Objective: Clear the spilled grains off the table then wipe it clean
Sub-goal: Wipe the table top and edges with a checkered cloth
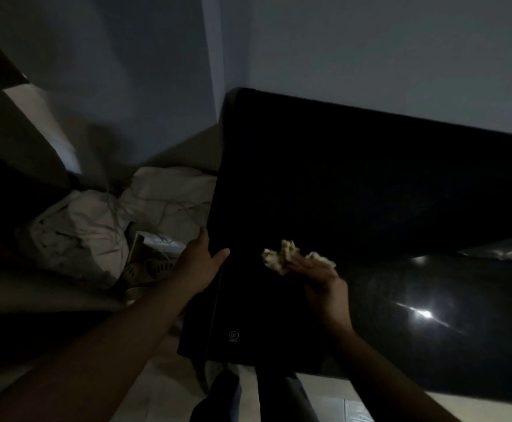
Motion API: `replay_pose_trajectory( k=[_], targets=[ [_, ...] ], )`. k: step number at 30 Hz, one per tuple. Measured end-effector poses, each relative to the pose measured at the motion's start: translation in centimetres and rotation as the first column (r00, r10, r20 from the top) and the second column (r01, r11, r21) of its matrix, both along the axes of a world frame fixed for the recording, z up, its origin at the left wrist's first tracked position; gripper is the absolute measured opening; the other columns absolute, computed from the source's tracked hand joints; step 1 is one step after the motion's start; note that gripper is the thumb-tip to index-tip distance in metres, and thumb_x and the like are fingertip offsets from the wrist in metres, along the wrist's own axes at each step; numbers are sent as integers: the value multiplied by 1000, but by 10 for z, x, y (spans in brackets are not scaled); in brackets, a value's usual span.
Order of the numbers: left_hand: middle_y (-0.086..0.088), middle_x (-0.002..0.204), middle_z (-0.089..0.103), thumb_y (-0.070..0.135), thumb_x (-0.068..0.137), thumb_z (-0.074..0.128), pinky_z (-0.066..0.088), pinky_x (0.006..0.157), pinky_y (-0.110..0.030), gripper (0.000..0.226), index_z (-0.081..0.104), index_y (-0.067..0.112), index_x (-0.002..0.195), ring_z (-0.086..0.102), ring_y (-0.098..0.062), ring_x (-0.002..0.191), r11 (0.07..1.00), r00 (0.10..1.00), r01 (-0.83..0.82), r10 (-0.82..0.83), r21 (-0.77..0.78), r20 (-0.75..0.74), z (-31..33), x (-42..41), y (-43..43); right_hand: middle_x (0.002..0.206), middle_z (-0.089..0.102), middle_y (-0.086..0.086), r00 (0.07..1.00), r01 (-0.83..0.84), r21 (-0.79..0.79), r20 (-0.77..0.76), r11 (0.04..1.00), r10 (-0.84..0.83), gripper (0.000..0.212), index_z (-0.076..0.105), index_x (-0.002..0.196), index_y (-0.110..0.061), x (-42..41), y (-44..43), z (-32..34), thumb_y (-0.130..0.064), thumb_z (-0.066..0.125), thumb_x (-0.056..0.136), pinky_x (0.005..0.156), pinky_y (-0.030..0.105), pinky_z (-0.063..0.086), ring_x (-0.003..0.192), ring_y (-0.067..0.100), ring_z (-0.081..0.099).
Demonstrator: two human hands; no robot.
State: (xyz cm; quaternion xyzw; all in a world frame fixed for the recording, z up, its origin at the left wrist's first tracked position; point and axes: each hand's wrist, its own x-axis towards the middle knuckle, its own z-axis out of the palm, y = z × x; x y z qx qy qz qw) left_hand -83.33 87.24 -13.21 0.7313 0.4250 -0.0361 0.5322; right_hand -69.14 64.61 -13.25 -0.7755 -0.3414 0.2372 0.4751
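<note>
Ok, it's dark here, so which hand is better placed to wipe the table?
Right hand: it holds the crumpled cloth over the table; the left hand holds its edge.

2 hands: left hand [201,257], right hand [321,281]. 1 pale wad [280,256], 1 black panel [340,178], 1 table [462,330], 1 cloth heap [96,226] left of table.

Two bare arms reach forward in dim light, the left arm [111,336] stretched long from the lower left corner and the right arm [385,367] rising from the lower right with its wrist bent. The left hand [201,258] grips the left edge of a dark panel [309,193], thumb laid across the top face and fingers [203,236] at the edge. The right hand [320,277], blurred, holds a pale crumpled wad [280,257] at its fingertips.
</note>
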Motion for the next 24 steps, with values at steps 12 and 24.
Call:
replay_pose_trajectory(
  k=[12, 24],
  targets=[
    [-13, 134, 52, 18, 88, 65, 43, 102, -47, 58, 37, 13, 140, 50, -30, 123, 1000, 1000, -10, 10, -29, 11, -8, -50, -31, 138, 51, -16, 984, 54, -79, 176, 995, -40, 49, 62, 121, -34, -32, -8, -22, -3, 71, 84, 109, 12, 25, 132, 2, 38],
    [-13, 130, 54, 27, 87, 67, 47, 96, -40, 61, 39, 13, 139, 53, -31, 117, 997, 997, 33, -28, 73, -69, -7, -49, -30, 127, 57, -10, 951, 169, -120, 279, 978, -131, 37, 67, 117, -21, -20, -21, -5, -4, 70, 84, 106, 17, 34, 121, 2, 49]
  ],
)
